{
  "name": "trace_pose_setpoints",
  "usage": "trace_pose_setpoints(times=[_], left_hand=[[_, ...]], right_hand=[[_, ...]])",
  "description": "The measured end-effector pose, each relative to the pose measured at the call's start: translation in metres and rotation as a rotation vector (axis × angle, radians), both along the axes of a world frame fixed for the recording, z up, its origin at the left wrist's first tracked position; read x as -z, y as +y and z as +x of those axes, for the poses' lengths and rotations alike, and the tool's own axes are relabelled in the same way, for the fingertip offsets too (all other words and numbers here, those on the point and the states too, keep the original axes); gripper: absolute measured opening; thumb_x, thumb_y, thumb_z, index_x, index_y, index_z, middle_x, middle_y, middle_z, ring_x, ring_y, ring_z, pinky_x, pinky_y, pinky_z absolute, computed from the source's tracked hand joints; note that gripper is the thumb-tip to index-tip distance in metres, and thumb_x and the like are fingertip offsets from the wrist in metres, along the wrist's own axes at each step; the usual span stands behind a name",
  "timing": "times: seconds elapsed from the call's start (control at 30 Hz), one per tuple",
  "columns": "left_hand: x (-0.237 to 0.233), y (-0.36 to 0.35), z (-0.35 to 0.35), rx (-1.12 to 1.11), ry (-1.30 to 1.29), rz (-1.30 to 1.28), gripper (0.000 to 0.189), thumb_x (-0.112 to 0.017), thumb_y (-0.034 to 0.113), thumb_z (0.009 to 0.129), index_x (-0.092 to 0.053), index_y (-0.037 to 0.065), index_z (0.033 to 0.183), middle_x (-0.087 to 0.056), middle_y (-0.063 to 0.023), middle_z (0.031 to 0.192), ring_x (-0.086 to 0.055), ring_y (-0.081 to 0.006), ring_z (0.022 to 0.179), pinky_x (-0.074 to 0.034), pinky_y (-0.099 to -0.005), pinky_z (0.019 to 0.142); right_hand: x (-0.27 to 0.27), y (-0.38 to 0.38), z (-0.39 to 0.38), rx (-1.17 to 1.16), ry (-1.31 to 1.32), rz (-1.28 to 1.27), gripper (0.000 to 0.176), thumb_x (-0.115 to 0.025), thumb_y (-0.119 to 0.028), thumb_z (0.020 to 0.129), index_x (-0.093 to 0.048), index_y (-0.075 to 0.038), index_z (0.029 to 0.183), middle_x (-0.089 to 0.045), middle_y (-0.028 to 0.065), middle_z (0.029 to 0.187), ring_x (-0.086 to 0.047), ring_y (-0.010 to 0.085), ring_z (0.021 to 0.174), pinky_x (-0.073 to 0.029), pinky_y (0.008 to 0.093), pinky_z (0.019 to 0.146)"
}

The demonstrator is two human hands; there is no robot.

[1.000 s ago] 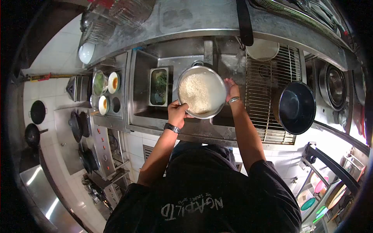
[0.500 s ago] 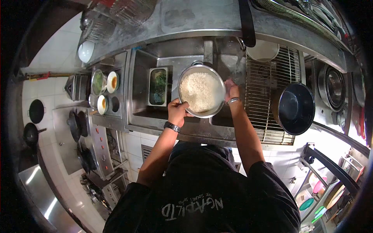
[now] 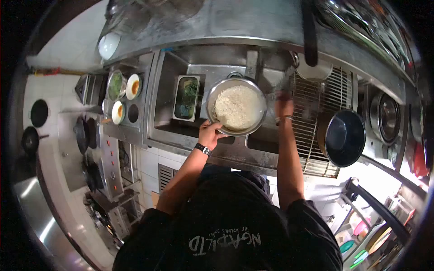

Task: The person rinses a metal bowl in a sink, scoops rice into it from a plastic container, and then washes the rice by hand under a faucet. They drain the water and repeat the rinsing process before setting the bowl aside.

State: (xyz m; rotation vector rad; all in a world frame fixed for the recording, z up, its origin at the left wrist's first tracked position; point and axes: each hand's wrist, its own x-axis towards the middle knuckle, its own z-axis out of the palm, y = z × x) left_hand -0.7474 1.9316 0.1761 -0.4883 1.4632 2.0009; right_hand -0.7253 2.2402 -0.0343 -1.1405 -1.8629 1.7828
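A round metal bowl point(image 3: 262, 111) with pale wet grains and cloudy liquid is over the sink point(image 3: 217, 151). My left hand point(image 3: 210, 135) grips its lower left rim, with the thumb on the edge and the other fingers mostly under it. To the bowl's right, apart from it, my right hand point(image 3: 284, 106) is smeared by motion near the edge of the wire rack; its fingers cannot be made out. A rectangular metal container point(image 3: 186, 98) holding green leaves and liquid sits in the sink, left of the bowl.
A dark deep pot point(image 3: 345, 137) stands on the right side of the wire rack point(image 3: 312, 160). White bowls with orange contents point(image 3: 133, 86) and a bowl of greens point(image 3: 116, 85) are at the left. A metal shelf point(image 3: 244, 22) runs along the far side.
My right hand has moved right, away from the bowl's side. My left hand still holds the bowl. The whole view has shifted slightly.
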Motion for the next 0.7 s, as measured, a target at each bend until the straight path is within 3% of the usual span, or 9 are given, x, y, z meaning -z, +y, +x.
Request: trace_pose_setpoints(times=[0.03, 0.1, 0.17, 0.3, 0.4, 0.43, 0.53, 0.6, 0.7], left_hand=[[0.01, -0.003, 0.002, -0.03, 0.0, 0.01, 0.023, -0.057, -0.001, 0.076, -0.058, -0.003, 0.099, -0.064, -0.0159, 0.092, -0.067, -0.0265, 0.076, -0.061, -0.0397, 0.06], [0.026, -0.001, 0.008, -0.03, -0.048, 0.188, 0.022, -0.057, -0.001, 0.079, -0.057, -0.001, 0.101, -0.063, -0.0167, 0.096, -0.066, -0.0262, 0.08, -0.061, -0.0402, 0.062], [0.039, 0.007, 0.01, -0.033, -0.055, 0.139, 0.018, -0.056, 0.0, 0.081, -0.057, 0.0, 0.1, -0.063, -0.015, 0.097, -0.066, -0.0264, 0.082, -0.06, -0.0436, 0.067], [0.056, 0.035, 0.01, -0.106, -0.109, 0.32, 0.017, -0.056, -0.001, 0.083, -0.058, 0.002, 0.099, -0.064, -0.0102, 0.098, -0.064, -0.0254, 0.088, -0.056, -0.0459, 0.078], [0.057, 0.056, 0.006, -0.074, -0.079, 0.298, 0.016, -0.059, 0.004, 0.083, -0.058, 0.004, 0.099, -0.064, -0.0078, 0.095, -0.065, -0.0222, 0.085, -0.058, -0.0417, 0.072], [0.058, 0.058, 0.006, -0.1, -0.082, 0.317, 0.016, -0.059, 0.004, 0.083, -0.058, 0.004, 0.099, -0.064, -0.0078, 0.095, -0.065, -0.0222, 0.085, -0.058, -0.0417, 0.072], [0.046, 0.066, 0.002, -0.088, -0.079, 0.258, 0.013, -0.059, 0.009, 0.087, -0.058, 0.006, 0.099, -0.063, -0.0051, 0.096, -0.063, -0.0192, 0.082, -0.058, -0.0382, 0.068], [0.046, 0.068, 0.005, -0.121, -0.068, 0.303, 0.014, -0.059, 0.01, 0.087, -0.058, 0.006, 0.1, -0.063, -0.0057, 0.098, -0.063, -0.0193, 0.084, -0.058, -0.0389, 0.068], [0.057, 0.064, 0.006, -0.124, -0.018, 0.423, 0.018, -0.058, 0.015, 0.089, -0.056, 0.005, 0.104, -0.06, -0.0081, 0.104, -0.061, -0.0203, 0.09, -0.059, -0.0415, 0.07]], right_hand=[[-0.075, 0.016, 0.011, -0.102, -0.262, 0.866, 0.032, -0.052, -0.029, 0.089, -0.063, -0.001, 0.099, -0.065, 0.0148, 0.097, -0.06, 0.0231, 0.088, -0.046, 0.0354, 0.078], [-0.17, 0.031, 0.003, 0.282, 0.231, 0.392, 0.034, -0.049, -0.03, 0.091, -0.063, 0.0, 0.099, -0.065, 0.0148, 0.095, -0.059, 0.0225, 0.085, -0.045, 0.0337, 0.078], [-0.258, 0.036, -0.005, 0.238, 0.293, 0.609, 0.032, -0.046, -0.026, 0.092, -0.062, 0.001, 0.094, -0.065, 0.0129, 0.092, -0.058, 0.0205, 0.08, -0.045, 0.0318, 0.077], [-0.266, 0.064, -0.036, -0.147, 0.214, 0.382, 0.033, -0.044, -0.025, 0.094, -0.063, 0.002, 0.094, -0.065, 0.0117, 0.091, -0.06, 0.0236, 0.086, -0.046, 0.0356, 0.076], [-0.295, 0.014, -0.059, -0.369, 0.34, -0.575, 0.038, -0.04, -0.028, 0.095, -0.058, 0.005, 0.089, -0.063, 0.0181, 0.087, -0.059, 0.0242, 0.08, -0.048, 0.0354, 0.073], [-0.277, 0.009, -0.065, -0.532, 0.226, -0.463, 0.038, -0.04, -0.028, 0.095, -0.057, 0.005, 0.091, -0.063, 0.0168, 0.086, -0.059, 0.0238, 0.077, -0.048, 0.0354, 0.072], [-0.214, 0.019, -0.086, -1.192, -0.38, 0.653, 0.037, -0.041, -0.031, 0.095, -0.055, 0.004, 0.097, -0.062, 0.0129, 0.081, -0.057, 0.0226, 0.068, -0.049, 0.0353, 0.07], [-0.228, -0.009, -0.096, -1.491, -0.753, 0.959, 0.039, -0.044, -0.034, 0.094, -0.054, 0.003, 0.1, -0.061, 0.0111, 0.078, -0.056, 0.0234, 0.064, -0.049, 0.036, 0.068], [-0.203, -0.051, -0.116, -1.269, -0.781, 0.797, 0.061, -0.054, -0.051, 0.08, -0.05, -0.002, 0.116, -0.058, 0.0158, 0.104, -0.055, 0.031, 0.092, -0.045, 0.0401, 0.084]])
